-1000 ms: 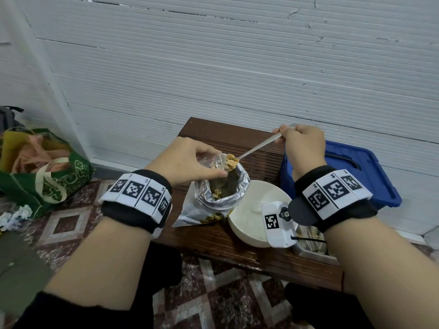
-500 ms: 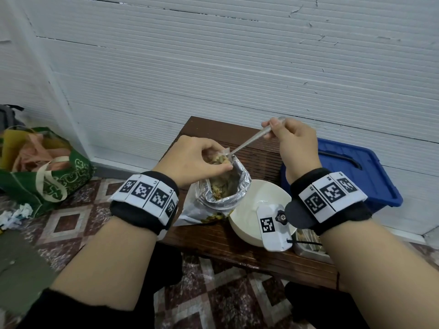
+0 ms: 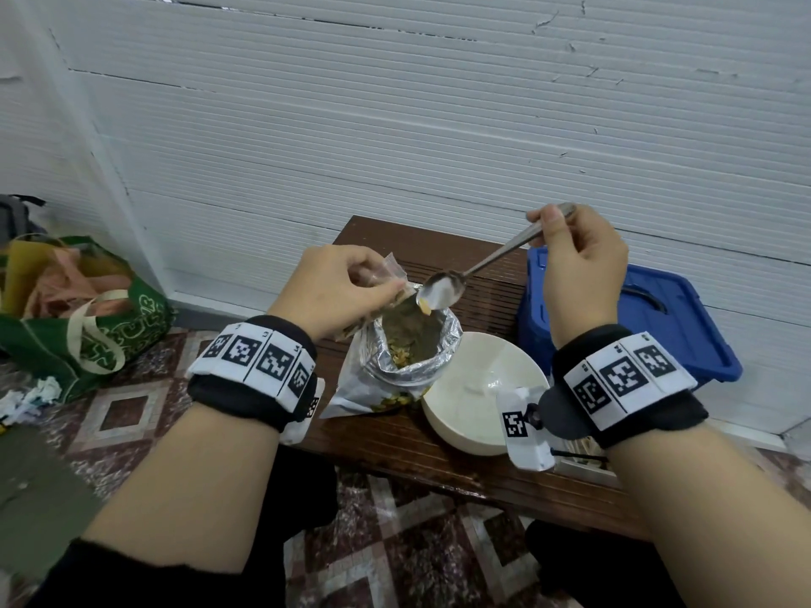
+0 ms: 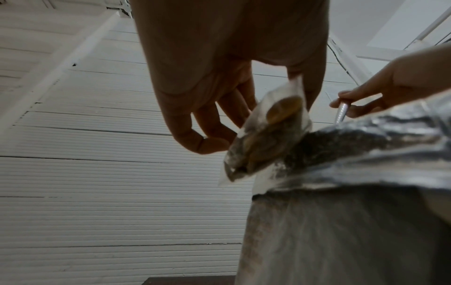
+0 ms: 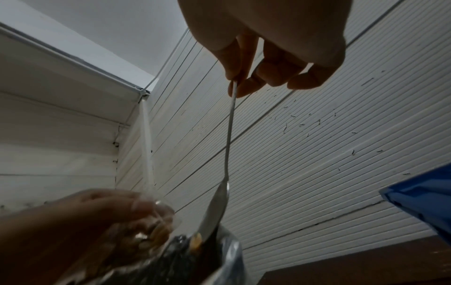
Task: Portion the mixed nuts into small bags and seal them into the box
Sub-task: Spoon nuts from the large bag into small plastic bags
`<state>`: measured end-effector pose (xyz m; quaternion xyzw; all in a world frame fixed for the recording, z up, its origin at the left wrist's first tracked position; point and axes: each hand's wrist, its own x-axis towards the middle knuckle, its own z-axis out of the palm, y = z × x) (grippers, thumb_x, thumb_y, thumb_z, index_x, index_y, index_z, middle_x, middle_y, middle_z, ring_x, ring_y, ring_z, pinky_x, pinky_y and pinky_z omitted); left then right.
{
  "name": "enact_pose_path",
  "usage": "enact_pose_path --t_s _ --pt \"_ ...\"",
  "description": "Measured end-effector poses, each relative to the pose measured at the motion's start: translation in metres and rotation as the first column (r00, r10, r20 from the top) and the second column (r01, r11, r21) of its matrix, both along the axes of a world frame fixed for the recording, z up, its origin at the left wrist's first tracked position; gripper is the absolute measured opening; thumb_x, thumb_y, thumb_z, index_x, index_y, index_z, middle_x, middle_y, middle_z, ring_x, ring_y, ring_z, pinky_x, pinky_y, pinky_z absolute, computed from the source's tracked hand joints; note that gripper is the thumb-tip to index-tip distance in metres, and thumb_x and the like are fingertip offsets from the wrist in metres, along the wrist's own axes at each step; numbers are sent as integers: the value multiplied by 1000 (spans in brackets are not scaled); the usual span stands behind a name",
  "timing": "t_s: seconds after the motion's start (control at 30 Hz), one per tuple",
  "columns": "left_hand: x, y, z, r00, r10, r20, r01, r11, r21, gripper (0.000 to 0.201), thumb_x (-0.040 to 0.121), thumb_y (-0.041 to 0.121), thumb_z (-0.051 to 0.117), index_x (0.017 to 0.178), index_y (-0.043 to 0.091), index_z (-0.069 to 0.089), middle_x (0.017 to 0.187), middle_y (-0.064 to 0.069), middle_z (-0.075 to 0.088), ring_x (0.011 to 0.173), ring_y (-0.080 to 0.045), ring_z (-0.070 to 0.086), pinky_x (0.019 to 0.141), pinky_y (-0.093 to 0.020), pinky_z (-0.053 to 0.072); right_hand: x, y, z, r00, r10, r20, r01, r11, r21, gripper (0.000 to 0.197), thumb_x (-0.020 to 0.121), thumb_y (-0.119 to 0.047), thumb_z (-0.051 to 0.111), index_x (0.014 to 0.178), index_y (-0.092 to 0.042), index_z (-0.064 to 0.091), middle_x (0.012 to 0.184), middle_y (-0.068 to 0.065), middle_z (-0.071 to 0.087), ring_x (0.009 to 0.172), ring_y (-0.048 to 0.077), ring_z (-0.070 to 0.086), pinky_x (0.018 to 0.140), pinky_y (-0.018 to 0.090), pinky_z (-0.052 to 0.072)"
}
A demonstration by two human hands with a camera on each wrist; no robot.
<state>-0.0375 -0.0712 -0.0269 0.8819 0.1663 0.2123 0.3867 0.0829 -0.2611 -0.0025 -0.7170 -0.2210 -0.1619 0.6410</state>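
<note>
While the foil pouch (image 3: 410,344) crowds the table's (image 3: 395,441) near-left edge, left hand (image 3: 338,291) pinches small bag (image 3: 386,278); right hand (image 3: 579,261) grips spoon (image 3: 443,289), now lifted clear, nearly emptied.

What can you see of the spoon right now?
The spoon is slim, shiny metal. The right hand pinches the end of its handle. It slopes down to the left, its bowl just above the open foil bag, nearly empty with one pale nut piece at its lower edge, beside the small clear bag in the left hand.

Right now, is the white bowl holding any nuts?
No. In the head view the white bowl shows only a bare white inside.
</note>
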Motion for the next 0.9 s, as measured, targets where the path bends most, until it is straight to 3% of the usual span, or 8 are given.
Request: enact_pose_path --t_s 0.07,0.13,0.3,0.43,0.5,0.63,0.83,0.9 --pt "0 1 -1 1000 -1 -6 1 1000 -21 19 76 39 76 86 23 73 83 7 72 80 -7 67 77 -28 57 -5 1 -6 1000 -3 23 4 999 -38 21 97 -22 52 80 -23 65 75 -10 61 72 1 52 71 18 43" --pt "0 2 -2 1000 -11 -7 11 999 -36 21 75 41 76 86 24 73 83 7 72 80 -6 67 79 -30 56 -13 5 -12 997 34 75 -24 992 -128 20 96 -22 55 81 -24 66 70 -13 59 64 -1 49 62 12 39" --pt "0 2 -4 999 -33 -33 32 998 -45 22 74 43 76 87 25 73 81 9 71 80 -1 66 72 -17 51 -28 18 -40 940 235 249 -78 855 -513 21 92 -29 54 90 -25 74 78 -7 70 78 16 60 78 43 46" --pt "0 3 -3 998 -44 -48 41 997 -63 24 75 43 75 90 24 73 80 10 71 79 -5 68 70 -12 53 -40 20 -62 892 320 321 -13 726 -688 24 88 -27 52 88 -23 75 76 -9 67 77 21 52 72 34 25" --pt "0 3 -2 998 -46 -50 43 997 -65 25 76 42 75 91 23 72 80 10 71 78 -4 68 64 -6 49 -42 20 -65 897 321 304 -10 703 -712 25 90 -27 51 85 -22 75 75 -9 67 78 20 51 73 32 19" --pt "1 3 -3 998 -36 -59 33 998 -44 27 74 45 75 91 24 73 83 13 71 83 4 64 75 -15 50 -37 20 -53 946 279 165 -65 663 -745 25 97 -29 52 85 -19 72 74 -12 60 87 14 46 73 29 15" --pt "0 2 -3 997 -32 -64 29 999 -45 25 75 45 75 90 25 73 80 14 70 78 11 62 70 -9 45 -32 21 -54 983 182 -24 -163 800 -577 27 95 -25 54 79 -13 72 69 -1 66 80 23 58 85 51 45" --pt "0 2 -4 997 -31 -68 28 998 -55 26 75 45 75 91 25 73 80 13 71 79 9 62 71 -11 45 -31 20 -53 987 121 -105 -158 845 -511 27 95 -24 55 78 -11 71 70 4 68 77 23 62 86 49 47"
